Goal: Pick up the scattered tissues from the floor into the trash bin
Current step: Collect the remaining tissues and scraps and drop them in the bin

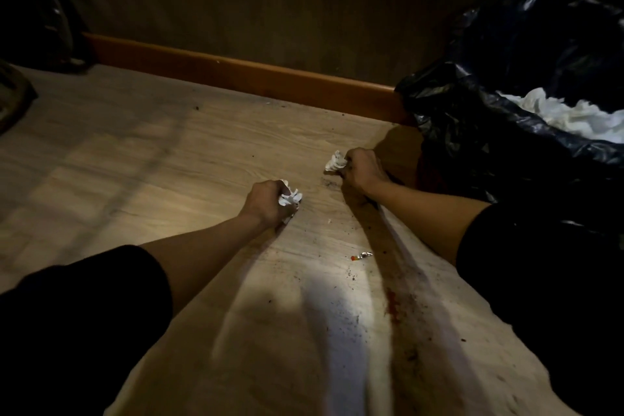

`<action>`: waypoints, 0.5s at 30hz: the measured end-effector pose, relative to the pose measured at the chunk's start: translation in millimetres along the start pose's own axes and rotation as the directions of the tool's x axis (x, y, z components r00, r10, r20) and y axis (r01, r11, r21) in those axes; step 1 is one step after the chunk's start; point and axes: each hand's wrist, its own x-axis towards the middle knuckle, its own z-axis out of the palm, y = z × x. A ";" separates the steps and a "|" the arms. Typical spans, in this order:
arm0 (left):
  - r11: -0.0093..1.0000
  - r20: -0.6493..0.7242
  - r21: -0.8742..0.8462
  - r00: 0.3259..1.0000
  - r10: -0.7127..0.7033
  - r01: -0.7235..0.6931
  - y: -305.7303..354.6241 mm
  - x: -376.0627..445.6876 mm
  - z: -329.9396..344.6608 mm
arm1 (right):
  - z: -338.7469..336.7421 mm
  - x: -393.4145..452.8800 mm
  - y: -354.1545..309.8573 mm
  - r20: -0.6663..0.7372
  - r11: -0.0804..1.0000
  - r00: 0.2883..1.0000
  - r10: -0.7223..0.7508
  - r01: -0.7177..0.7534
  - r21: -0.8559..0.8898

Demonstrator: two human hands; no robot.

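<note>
Head view, steeply down, near floor [202,152]

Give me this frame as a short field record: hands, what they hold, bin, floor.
left hand: closed on a tissue, at floor level
right hand: closed on a second tissue, at floor level
bin: black liner, far right, white tissues inside
floor: wood, dirt specks, small scrap lying between the arms
loose tissues on floor: none visible

Bare floor [169,152] left & centre, bin [506,132] blocks right, wall [270,10] behind
</note>
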 end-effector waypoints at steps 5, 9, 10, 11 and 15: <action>0.999 0.016 -0.031 1.000 -0.025 0.026 -2.3 -11.0 -14.9 | -4.1 -35.0 16.5 0.062 0.990 0.990 -0.124 0.128 -0.060; 0.998 0.020 -0.019 0.998 -0.058 0.058 4.5 -20.7 -21.7 | -21.6 -65.4 18.2 0.162 0.965 0.968 -0.193 0.217 -0.145; 0.998 0.031 -0.014 0.998 -0.055 0.056 9.5 -23.8 -23.0 | -27.1 -74.0 17.7 0.171 0.964 0.966 -0.193 0.219 -0.152; 0.999 0.048 -0.004 0.998 -0.041 0.042 16.5 -28.2 -26.3 | -33.7 -83.3 16.1 0.178 0.963 0.965 -0.191 0.219 -0.156; 0.989 0.173 0.085 0.979 0.108 -0.124 55.8 -47.7 -50.9 | -70.0 -118.6 2.6 0.225 0.944 0.946 -0.232 0.275 -0.182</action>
